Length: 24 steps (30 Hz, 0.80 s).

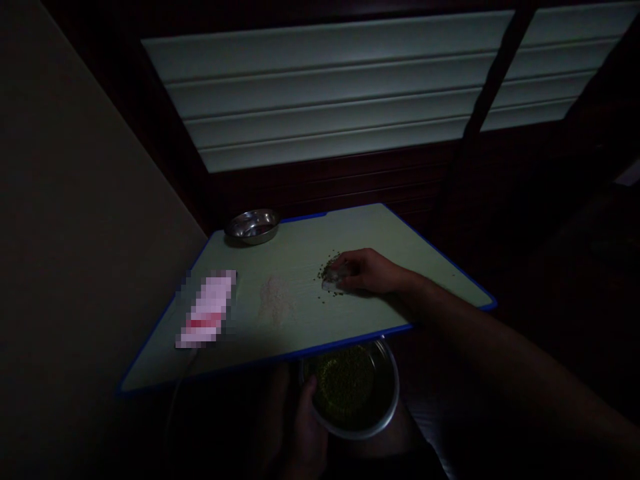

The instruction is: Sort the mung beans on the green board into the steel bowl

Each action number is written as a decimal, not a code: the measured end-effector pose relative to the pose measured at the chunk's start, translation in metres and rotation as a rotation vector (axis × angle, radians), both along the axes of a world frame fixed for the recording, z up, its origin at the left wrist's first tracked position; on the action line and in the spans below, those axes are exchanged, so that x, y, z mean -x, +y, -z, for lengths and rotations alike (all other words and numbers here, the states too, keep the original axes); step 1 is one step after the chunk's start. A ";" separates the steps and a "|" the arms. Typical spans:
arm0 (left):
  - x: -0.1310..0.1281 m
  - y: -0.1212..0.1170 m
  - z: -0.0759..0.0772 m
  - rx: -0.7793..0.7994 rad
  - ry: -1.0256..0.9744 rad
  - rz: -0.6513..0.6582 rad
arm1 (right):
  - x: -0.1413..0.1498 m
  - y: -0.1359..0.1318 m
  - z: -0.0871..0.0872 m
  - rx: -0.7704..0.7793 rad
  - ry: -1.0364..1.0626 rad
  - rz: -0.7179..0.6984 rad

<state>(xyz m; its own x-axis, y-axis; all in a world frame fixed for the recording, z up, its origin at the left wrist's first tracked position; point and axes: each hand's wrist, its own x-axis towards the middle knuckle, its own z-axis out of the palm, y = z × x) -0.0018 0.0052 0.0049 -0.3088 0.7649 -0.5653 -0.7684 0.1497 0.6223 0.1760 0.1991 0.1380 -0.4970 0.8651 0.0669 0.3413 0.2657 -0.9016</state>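
Observation:
My right hand [367, 270] is closed around a small see-through object [332, 283], perhaps a plastic cup, resting low over the table. Small dark green beans [327, 267] lie scattered around it on the tabletop. Below the table's front edge, my left hand [309, 427] grips the left rim of a round metal bowl [390, 407]. Many green beans [347, 380] cover the bottom of that bowl. Left of my right hand, a patch of pale grains or powder [277, 300] is spread on the table.
The pale folding table [345, 227] has a blue edge. A shallow steel bowl [253, 227] stands at its back left corner. A blurred-out lit device [210, 310] with a cable lies at the left. Dark wooden panelling with light slats [340, 87] rises behind. The room is dim.

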 end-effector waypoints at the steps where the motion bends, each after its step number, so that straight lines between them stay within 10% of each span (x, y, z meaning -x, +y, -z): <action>1: 0.001 0.000 0.003 -0.012 -0.002 -0.008 | 0.002 0.000 0.000 0.014 0.011 -0.019; 24: -0.002 0.004 -0.003 -0.124 0.083 -0.057 | 0.018 -0.022 -0.018 0.107 -0.142 -0.406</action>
<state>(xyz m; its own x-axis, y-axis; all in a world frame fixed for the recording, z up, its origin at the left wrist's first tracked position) 0.0003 0.0091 0.0080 -0.3955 0.8073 -0.4380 -0.7184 0.0252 0.6952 0.1579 0.1771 0.1559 -0.7956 0.5964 -0.1063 0.3513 0.3113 -0.8830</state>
